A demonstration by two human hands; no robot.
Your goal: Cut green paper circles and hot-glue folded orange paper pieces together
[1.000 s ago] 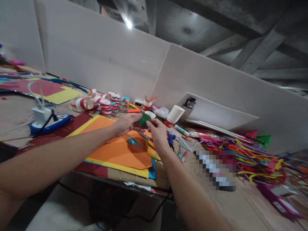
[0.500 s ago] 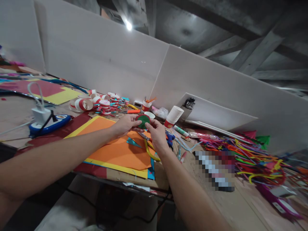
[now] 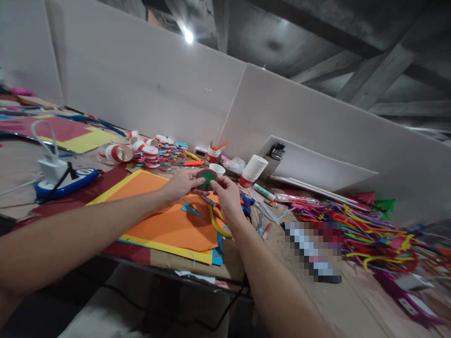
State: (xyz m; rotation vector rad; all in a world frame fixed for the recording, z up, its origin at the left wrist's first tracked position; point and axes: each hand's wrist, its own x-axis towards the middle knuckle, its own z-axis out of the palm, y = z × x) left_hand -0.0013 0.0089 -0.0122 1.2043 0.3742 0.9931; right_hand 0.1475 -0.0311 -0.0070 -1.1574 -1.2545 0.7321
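Observation:
Between my two hands is a round green disc with a red rim, raised above the orange paper. My left hand pinches its left edge, and my right hand grips the right edge with thumb and fingers. Whether the disc is the end of a cup or a loose piece, I cannot tell. Just behind it stands a white paper cup. Below the hands lie scissors with yellow handles and a teal paper triangle on the orange sheets.
Several red-and-white paper cup pieces sit at the back left. A stack of paper cups stands behind my right hand. A blue power strip lies left, colourful pipe cleaners right. White boards wall the table's back.
The view has shifted slightly, so the table things sit a little further left. Both hands keep hold of the disc, which is tilted a little differently.

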